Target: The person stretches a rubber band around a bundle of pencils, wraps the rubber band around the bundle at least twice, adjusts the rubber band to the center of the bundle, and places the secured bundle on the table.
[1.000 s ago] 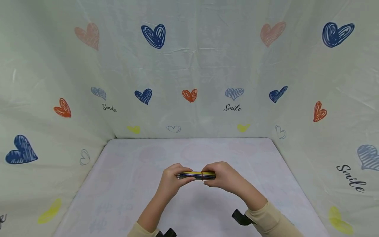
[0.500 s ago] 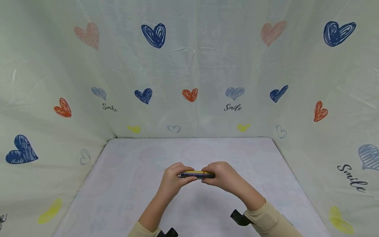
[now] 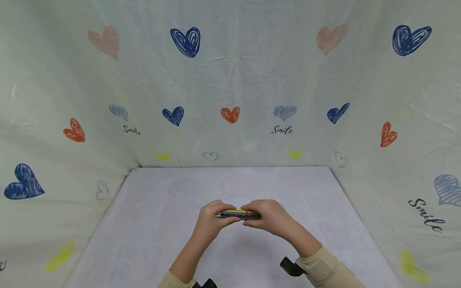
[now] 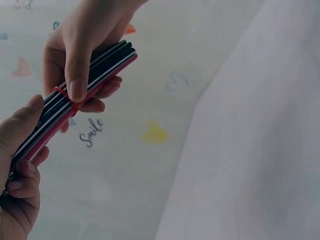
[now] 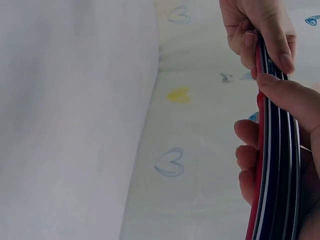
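Both hands hold one bundle of slim pencil-like sticks (image 3: pixel 238 214) above the table. Yellow, dark blue and white show on it in the head view, red along one side in the wrist views. My left hand (image 3: pixel 209 218) pinches its left end between thumb and fingers. At the other end, my right hand (image 3: pixel 271 214) grips with the thumb below and fingers above. A thin red band (image 4: pixel 61 92) circles the bundle, beside the right thumb in the left wrist view. Pale pointed ends stick out near the left palm. Each palm hides part of the bundle.
A white table (image 3: pixel 162 188) lies beneath the hands. Behind it and at both sides hangs a pale curtain (image 3: pixel 252 80) printed with hearts and "Smile". Dark wrist cameras (image 3: pixel 291 267) sit at the sleeves.
The right hand has slid slightly left, its fingertips passing over the red band towards the left hand. Both hands and the bundle sit slightly lower than half a second ago.
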Demonstrator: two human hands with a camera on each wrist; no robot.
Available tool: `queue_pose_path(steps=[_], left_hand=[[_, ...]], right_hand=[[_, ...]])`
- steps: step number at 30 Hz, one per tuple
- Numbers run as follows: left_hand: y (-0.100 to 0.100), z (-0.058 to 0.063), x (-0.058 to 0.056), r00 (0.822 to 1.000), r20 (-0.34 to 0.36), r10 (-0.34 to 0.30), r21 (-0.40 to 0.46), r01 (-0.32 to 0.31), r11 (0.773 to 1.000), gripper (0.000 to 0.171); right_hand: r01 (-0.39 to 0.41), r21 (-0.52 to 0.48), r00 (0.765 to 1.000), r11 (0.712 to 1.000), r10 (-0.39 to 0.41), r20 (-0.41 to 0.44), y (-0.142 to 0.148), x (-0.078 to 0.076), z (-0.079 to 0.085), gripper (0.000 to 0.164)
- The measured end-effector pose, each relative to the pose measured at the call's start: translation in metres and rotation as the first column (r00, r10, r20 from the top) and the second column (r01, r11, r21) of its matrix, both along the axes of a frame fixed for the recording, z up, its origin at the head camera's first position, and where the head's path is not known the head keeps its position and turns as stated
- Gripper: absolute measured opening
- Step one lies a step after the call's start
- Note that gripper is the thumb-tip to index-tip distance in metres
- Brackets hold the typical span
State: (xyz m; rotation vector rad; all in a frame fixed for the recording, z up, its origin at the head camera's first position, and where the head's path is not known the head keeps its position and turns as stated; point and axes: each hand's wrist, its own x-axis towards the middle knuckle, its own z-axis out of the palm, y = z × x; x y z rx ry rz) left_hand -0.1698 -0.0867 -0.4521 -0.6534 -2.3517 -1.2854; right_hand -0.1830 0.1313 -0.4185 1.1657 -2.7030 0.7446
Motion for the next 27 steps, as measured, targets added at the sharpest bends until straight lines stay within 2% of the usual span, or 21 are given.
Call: queue_pose_path(steps=[4,7,11,15,18,22,25,27], left_hand=[[-0.004,-0.001,0.0,1.0,0.027,0.012,0.015,-0.013,1.0,0.029],[-0.007,-0.001,0.0,0.997,0.066,0.044,0.019,-0.045,0.999,0.032],[-0.01,0.0,0.0,0.984,0.159,0.085,0.026,-0.09,0.996,0.039],[-0.012,0.0,0.001,0.968,0.22,0.121,0.037,-0.132,0.991,0.044],[-0.014,0.001,0.0,0.961,0.241,0.136,0.076,-0.158,0.984,0.047],[-0.015,0.001,0.0,0.952,0.269,0.147,0.149,-0.192,0.97,0.049],[-0.014,-0.001,0.0,0.947,0.279,0.157,0.194,-0.216,0.957,0.048],[-0.014,-0.002,0.001,0.946,0.282,0.158,0.223,-0.224,0.949,0.048]], right_hand=[[0.043,-0.014,0.997,0.999,-0.042,0.065,0.006,0.001,-0.001,0.029],[0.089,-0.045,0.988,0.995,-0.083,0.13,0.012,0.001,-0.002,0.027],[0.134,-0.132,0.973,0.982,-0.105,0.207,0.019,0.002,-0.007,0.029],[0.133,-0.261,0.967,0.956,-0.068,0.245,0.023,0.001,-0.015,0.028],[0.153,-0.365,0.965,0.918,-0.059,0.256,0.026,0.003,-0.02,0.028],[0.223,-0.476,0.955,0.851,-0.094,0.28,0.022,0.009,-0.021,0.028],[0.228,-0.569,0.965,0.79,-0.104,0.241,0.015,0.016,-0.017,0.028],[0.197,-0.637,0.978,0.745,-0.1,0.186,0.011,0.02,-0.015,0.028]])
